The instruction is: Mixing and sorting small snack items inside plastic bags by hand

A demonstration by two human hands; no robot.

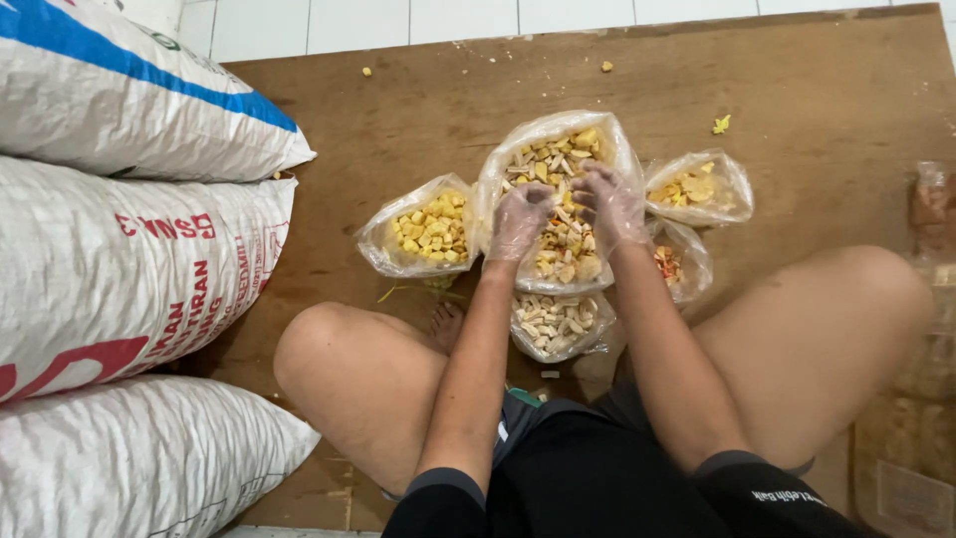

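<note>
While seated on brown board (pixel 797 110): left hand (pixel 518 221), right hand (pixel 611 206), gloved, fingers curled narrow, dug into central snack bag (pixel 558 149); yellow-cube bag (pixel 423 234) at 9 o'clock.

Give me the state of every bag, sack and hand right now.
Large middle bag: open, mixed snacks inside.
Left bag: open, yellow pieces.
Near bag: open, pale pieces.
Upper right bag: open, part full.
White sacks: stacked, closed.
Left hand: gloved, in middle bag.
Right hand: gloved, in middle bag.
</note>
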